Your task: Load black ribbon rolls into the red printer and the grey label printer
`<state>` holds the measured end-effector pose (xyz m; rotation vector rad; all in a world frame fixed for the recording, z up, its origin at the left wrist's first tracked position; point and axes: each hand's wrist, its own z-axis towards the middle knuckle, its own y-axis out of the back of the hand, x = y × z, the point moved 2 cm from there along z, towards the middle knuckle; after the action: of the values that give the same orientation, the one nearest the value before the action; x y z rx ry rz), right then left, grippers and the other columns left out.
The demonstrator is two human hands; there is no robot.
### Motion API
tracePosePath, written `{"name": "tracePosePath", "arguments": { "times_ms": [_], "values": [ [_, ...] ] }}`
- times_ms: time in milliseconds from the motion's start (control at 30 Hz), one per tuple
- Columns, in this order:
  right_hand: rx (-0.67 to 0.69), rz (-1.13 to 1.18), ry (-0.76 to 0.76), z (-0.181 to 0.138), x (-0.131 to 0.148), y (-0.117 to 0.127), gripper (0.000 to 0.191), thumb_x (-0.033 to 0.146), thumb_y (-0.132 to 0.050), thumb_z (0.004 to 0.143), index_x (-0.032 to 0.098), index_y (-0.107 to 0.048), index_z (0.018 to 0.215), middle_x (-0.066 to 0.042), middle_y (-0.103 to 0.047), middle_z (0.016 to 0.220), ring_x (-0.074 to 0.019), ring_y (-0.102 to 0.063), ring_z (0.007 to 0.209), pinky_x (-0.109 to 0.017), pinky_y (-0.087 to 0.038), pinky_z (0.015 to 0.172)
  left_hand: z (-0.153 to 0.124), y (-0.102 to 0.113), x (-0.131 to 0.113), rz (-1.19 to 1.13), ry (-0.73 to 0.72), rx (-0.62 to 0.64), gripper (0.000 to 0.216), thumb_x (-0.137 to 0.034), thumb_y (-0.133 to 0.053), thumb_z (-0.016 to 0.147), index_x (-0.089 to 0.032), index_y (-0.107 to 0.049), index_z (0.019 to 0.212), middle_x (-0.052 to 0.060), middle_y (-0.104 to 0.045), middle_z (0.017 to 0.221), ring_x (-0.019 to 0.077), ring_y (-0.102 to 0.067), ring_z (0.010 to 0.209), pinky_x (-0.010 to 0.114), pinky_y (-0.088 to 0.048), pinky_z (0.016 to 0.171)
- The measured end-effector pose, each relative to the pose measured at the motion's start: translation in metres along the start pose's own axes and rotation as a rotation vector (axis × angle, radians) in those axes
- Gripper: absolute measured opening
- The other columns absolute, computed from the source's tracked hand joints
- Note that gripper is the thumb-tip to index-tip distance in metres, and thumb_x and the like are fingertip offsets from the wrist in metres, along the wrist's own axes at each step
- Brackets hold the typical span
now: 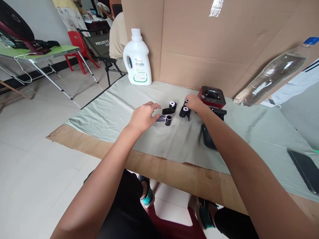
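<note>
Several small black ribbon rolls lie on a pale green cloth [112,113] over a wooden board. My left hand [144,117] reaches to one roll [168,119] whose loose black strip trails toward my fingers; the fingertips pinch the strip's end. Another roll with a white core [172,105] lies just behind. My right hand [194,103] rests curled on a pair of black rolls [185,112] beside a red and black label printer [212,97]. A black part [208,137] lies under my right forearm.
A white detergent jug [137,59] stands at the back against a cardboard wall [199,43]. A clear plastic bottle [271,74] leans at the right. A dark phone [305,169] lies at the cloth's right edge. A folding table and red chair stand far left.
</note>
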<state>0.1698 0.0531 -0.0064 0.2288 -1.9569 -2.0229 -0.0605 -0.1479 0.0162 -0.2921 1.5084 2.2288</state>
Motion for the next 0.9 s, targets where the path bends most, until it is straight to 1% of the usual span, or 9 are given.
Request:
{"name": "tracePosePath", "arguments": {
  "times_ms": [100,167,267,333,467,600,700,800,900],
  "values": [
    [0.018,0.020,-0.002,0.001,-0.001,-0.004,0.038,0.017,-0.072,0.087,0.008,-0.077,0.124,-0.022,-0.075,0.124,-0.0360,-0.067,0.122,-0.041,-0.052,0.108,0.000,0.002,0.002,-0.009,0.005,-0.022,0.023,-0.025,-0.070,0.090,-0.029,-0.075,0.112,0.004,-0.076,0.114,0.0250,-0.074,0.089,0.038,-0.059,0.076],
    [-0.003,0.037,0.000,-0.002,-0.002,0.001,0.043,0.023,-0.073,0.090,0.007,-0.075,0.130,-0.023,-0.072,0.133,-0.0379,-0.064,0.129,-0.044,-0.050,0.111,0.001,0.005,0.002,-0.013,0.013,-0.041,0.023,-0.025,-0.071,0.089,-0.029,-0.075,0.111,0.004,-0.076,0.114,0.0257,-0.074,0.089,0.039,-0.059,0.077],
    [-0.082,0.064,0.005,-0.008,0.004,0.014,0.051,0.032,-0.062,0.100,0.008,-0.067,0.144,-0.023,-0.061,0.150,-0.0384,-0.056,0.140,-0.050,-0.045,0.117,0.001,0.010,0.001,-0.010,0.038,-0.068,0.023,-0.027,-0.071,0.089,-0.028,-0.075,0.111,0.004,-0.076,0.114,0.0269,-0.074,0.090,0.040,-0.058,0.077],
    [-0.100,0.097,0.068,-0.011,0.016,0.021,0.048,0.032,-0.057,0.103,0.012,-0.067,0.145,-0.019,-0.061,0.151,-0.0344,-0.057,0.140,-0.046,-0.044,0.118,0.001,0.012,-0.001,-0.009,0.052,-0.082,0.022,-0.027,-0.070,0.089,-0.028,-0.075,0.111,0.005,-0.076,0.113,0.0272,-0.074,0.090,0.040,-0.058,0.077],
    [0.070,0.224,0.285,-0.011,0.046,0.020,0.043,0.024,-0.066,0.095,0.018,-0.074,0.137,-0.014,-0.069,0.144,-0.0297,-0.065,0.128,-0.039,-0.049,0.112,0.000,0.014,-0.006,-0.013,0.037,-0.086,0.021,-0.028,-0.068,0.090,-0.028,-0.076,0.110,0.004,-0.076,0.110,0.0263,-0.074,0.089,0.039,-0.058,0.078],
    [0.215,0.240,0.280,-0.006,0.058,0.017,0.046,0.009,-0.067,0.087,0.023,-0.078,0.130,-0.009,-0.073,0.139,-0.0268,-0.069,0.121,-0.032,-0.052,0.101,-0.001,0.014,-0.007,-0.007,0.005,-0.080,0.020,-0.028,-0.067,0.090,-0.028,-0.076,0.108,0.004,-0.077,0.109,0.0253,-0.074,0.088,0.038,-0.058,0.077],
    [0.287,0.160,0.268,-0.005,0.054,0.018,0.048,0.013,-0.069,0.087,0.025,-0.077,0.133,-0.008,-0.071,0.142,-0.0283,-0.070,0.117,-0.033,-0.052,0.095,-0.001,0.015,-0.008,-0.006,-0.008,-0.096,0.020,-0.028,-0.066,0.090,-0.027,-0.076,0.108,0.004,-0.077,0.108,0.0248,-0.074,0.088,0.037,-0.058,0.077],
    [0.320,0.088,0.221,-0.004,0.046,0.015,0.048,0.022,-0.070,0.088,0.027,-0.075,0.136,-0.009,-0.073,0.139,-0.0306,-0.072,0.110,-0.035,-0.053,0.088,-0.001,0.016,-0.012,0.010,0.027,-0.055,0.022,-0.029,-0.064,0.092,-0.027,-0.076,0.111,0.004,-0.077,0.111,0.0244,-0.074,0.091,0.037,-0.057,0.081],
    [0.228,0.095,0.267,-0.003,0.044,0.007,0.035,0.025,-0.077,0.083,0.026,-0.081,0.118,-0.009,-0.079,0.117,-0.0289,-0.072,0.094,-0.034,-0.051,0.078,-0.002,0.017,-0.017,0.024,0.061,0.001,0.024,-0.030,-0.062,0.095,-0.026,-0.075,0.115,0.003,-0.076,0.115,0.0241,-0.074,0.095,0.037,-0.056,0.086]
  ]
}}
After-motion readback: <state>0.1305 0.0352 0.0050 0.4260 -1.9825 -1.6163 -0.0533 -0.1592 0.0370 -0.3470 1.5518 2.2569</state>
